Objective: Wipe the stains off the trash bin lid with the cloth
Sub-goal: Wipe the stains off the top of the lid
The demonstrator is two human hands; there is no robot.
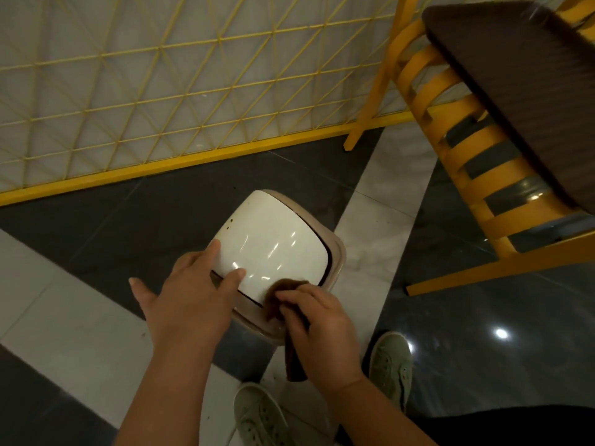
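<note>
A small trash bin stands on the floor, its glossy cream lid (pixel 273 239) set in a beige rim (pixel 335 252). A few small brown stains (pixel 230 222) dot the lid's left edge. My left hand (pixel 190 294) lies flat on the lid's near left corner, fingers straight and spread. My right hand (pixel 318 323) grips a brown cloth (pixel 283 289) and presses it on the lid's near right corner. A tail of the cloth hangs down below that hand.
A yellow wire-mesh partition (pixel 193 75) runs behind the bin. A yellow wooden chair (pixel 467 149) and a dark brown table top (pixel 521 75) stand to the right. My two green shoes (pixel 391 362) are on the tiled floor just behind the bin.
</note>
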